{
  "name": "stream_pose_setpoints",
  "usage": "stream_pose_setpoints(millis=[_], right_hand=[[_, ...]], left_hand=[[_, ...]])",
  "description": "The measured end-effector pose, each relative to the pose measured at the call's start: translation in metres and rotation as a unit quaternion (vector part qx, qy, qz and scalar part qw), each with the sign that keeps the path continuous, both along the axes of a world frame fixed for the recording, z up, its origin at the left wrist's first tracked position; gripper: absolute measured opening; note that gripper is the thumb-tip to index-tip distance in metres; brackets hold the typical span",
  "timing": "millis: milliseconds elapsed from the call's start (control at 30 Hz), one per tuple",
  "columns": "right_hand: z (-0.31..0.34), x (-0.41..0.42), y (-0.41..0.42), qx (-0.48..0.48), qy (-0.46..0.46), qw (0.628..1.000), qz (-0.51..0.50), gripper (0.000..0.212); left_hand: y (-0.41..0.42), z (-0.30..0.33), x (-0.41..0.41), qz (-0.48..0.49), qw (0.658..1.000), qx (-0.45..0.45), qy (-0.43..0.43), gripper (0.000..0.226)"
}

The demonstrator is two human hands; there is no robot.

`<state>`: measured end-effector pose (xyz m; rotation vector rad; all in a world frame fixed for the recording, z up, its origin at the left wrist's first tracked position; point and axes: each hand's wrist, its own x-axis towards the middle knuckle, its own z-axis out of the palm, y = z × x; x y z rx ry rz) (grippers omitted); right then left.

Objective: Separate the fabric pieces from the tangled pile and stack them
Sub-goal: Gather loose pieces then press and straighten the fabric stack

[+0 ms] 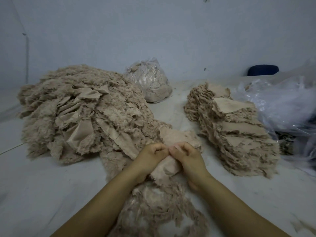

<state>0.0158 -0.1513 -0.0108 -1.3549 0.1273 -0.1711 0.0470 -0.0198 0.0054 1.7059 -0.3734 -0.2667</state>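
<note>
A beige fabric piece is pinched between 2 hands at the middle of the pale table. The left hand and the right hand are curled over its upper edge, knuckles nearly touching. The tangled pile is heaped to the left, its near edge reaching the held piece. The stack is laid to the right, apart from the hands. A filled plastic bag is seen behind, and loose plastic sheeting at the far right.
</note>
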Motion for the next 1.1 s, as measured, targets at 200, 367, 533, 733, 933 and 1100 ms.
stream_pose_setpoints(millis=[200,367,533,733,933,1100], right_hand=[[-0.002,0.007,-0.007,-0.003,-0.003,0.994,-0.108,0.024],[-0.006,0.006,-0.008,-0.039,-0.039,0.993,-0.103,0.027],[0.002,0.015,-0.009,-0.149,-0.083,0.973,-0.157,0.035],[0.026,0.055,-0.033,-0.126,-0.065,0.968,-0.208,0.032],[0.020,0.070,-0.042,-0.118,0.002,0.971,-0.210,0.029],[0.015,0.069,-0.039,-0.131,0.013,0.969,-0.208,0.032]], left_hand=[[0.011,0.002,0.007,0.046,0.988,-0.112,0.096,0.012],[0.005,-0.004,0.013,0.118,0.960,-0.191,0.167,0.014],[-0.009,0.004,0.032,0.241,0.961,-0.013,-0.137,0.031],[-0.025,0.022,0.071,0.245,0.925,0.146,-0.250,0.044],[-0.037,0.017,0.090,0.183,0.983,0.015,-0.015,0.043],[-0.026,0.004,0.087,0.118,0.986,-0.033,0.109,0.049]])
